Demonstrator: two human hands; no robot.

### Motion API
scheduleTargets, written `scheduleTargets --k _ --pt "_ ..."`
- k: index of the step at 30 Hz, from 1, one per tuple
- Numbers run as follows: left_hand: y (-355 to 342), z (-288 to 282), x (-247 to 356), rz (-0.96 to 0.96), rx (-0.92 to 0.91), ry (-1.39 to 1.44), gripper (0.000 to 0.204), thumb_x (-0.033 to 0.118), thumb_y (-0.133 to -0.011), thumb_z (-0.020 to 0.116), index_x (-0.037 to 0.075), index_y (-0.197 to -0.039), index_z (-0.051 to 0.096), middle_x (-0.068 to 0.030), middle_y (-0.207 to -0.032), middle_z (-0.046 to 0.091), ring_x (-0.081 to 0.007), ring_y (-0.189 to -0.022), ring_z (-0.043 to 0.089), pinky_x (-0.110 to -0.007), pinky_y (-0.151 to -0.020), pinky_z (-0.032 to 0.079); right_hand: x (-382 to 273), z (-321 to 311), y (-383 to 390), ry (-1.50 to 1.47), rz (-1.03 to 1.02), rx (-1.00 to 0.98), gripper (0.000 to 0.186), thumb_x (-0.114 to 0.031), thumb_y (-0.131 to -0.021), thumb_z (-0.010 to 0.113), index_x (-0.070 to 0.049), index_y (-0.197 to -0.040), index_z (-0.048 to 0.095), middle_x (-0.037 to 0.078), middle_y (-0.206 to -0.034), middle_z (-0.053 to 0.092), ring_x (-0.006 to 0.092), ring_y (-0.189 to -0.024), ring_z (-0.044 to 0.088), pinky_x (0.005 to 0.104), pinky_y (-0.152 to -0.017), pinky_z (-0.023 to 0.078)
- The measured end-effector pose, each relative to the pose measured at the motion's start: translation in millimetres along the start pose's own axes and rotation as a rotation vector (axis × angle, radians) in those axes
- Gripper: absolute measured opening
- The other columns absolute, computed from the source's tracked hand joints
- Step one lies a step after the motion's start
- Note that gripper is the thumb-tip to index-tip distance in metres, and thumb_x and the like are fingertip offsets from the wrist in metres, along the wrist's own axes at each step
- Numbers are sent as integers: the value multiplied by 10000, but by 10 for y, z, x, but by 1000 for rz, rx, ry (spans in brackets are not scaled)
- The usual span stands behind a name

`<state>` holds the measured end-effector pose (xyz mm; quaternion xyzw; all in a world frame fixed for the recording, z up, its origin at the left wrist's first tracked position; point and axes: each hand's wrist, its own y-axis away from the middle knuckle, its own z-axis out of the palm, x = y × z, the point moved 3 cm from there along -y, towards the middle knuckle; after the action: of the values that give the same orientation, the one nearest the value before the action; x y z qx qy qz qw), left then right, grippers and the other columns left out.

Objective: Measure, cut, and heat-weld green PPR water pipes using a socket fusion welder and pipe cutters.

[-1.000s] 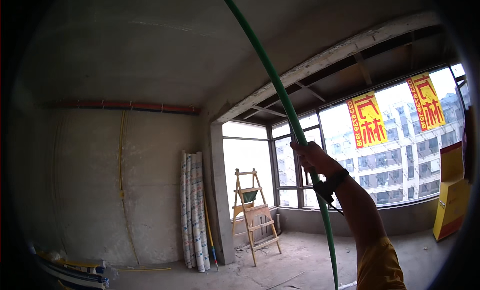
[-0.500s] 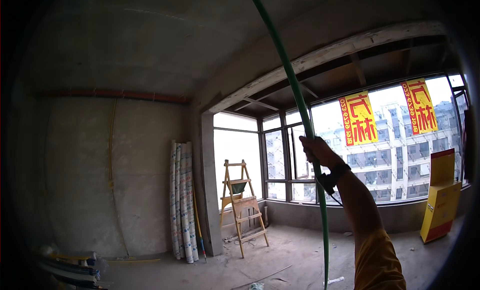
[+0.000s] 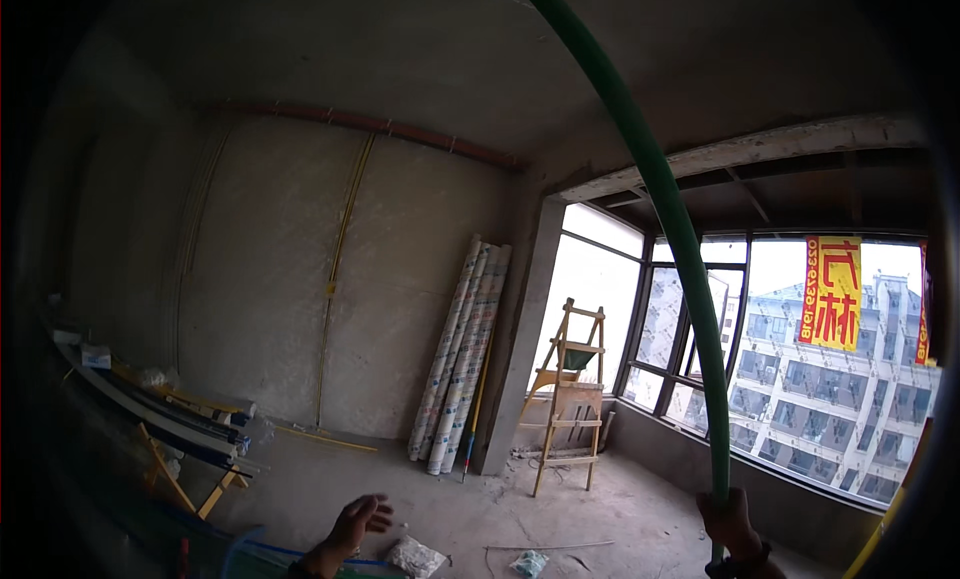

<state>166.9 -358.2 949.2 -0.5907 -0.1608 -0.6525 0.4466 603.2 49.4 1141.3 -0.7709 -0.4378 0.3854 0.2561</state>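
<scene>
A long green pipe (image 3: 680,239) rises in a bow from the lower right and runs out of the head view at the top. Wrapped round its lower part is my right hand (image 3: 730,524), with a dark band at the wrist. My left hand (image 3: 362,521) is low in the view, its fingers apart and slightly bent, with nothing in it. Closest to that hand, on the floor just right of it, lies a pale bag (image 3: 415,557). The pipe's upper end is out of view.
Wrapped rolls (image 3: 462,354) lean against the wall beside a pillar. A wooden stepladder (image 3: 570,399) stands by the windows. At the left are stacked long pieces (image 3: 150,404) on a wooden trestle (image 3: 190,479). A thin rod (image 3: 550,546) and a small greenish bag (image 3: 528,563) lie on the floor.
The view has swung left. My right hand, still round the green pipe, now sits lower and further right in view. My left hand has come into view at the bottom.
</scene>
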Motion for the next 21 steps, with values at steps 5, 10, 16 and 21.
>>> scheduleTargets --k 5,10,16,21 --pt "-311 806 1144 190 -383 99 830 719 -887 379 212 -1516 192 -175 -1426 414 -303 -1251 469 -508 -1008 382 458 -57 987 104 -78 151 245 -193 -849 663 -14 -708 574 168 -477 487 294 -381 478 394 -391 367" --pt "-712 1545 1443 125 -577 665 757 673 -917 377 244 -1514 197 -173 -1418 437 -334 -1270 456 -555 -1024 348 1061 397 2352 237 10 -92 138 -157 -800 628 -72 -698 591 190 -566 556 425 -511 539 498 -475 428" --pt "-1081 1246 821 -8 -452 1148 434 422 -976 450 101 -1243 571 -90 -1076 650 -223 -833 634 -403 -866 470 2815 270 4886 524 235 -268 214 -256 -808 673 -64 -901 662 166 -736 634 356 -706 607 486 -623 464" --pt "-925 1104 901 -13 -309 986 488 480 -969 449 92 -1252 538 -108 -1038 640 -235 -803 627 -407 -777 491 3116 -167 5931 360 688 -651 388 -351 -802 717 -32 -1016 662 219 -861 662 387 -822 619 485 -693 478"
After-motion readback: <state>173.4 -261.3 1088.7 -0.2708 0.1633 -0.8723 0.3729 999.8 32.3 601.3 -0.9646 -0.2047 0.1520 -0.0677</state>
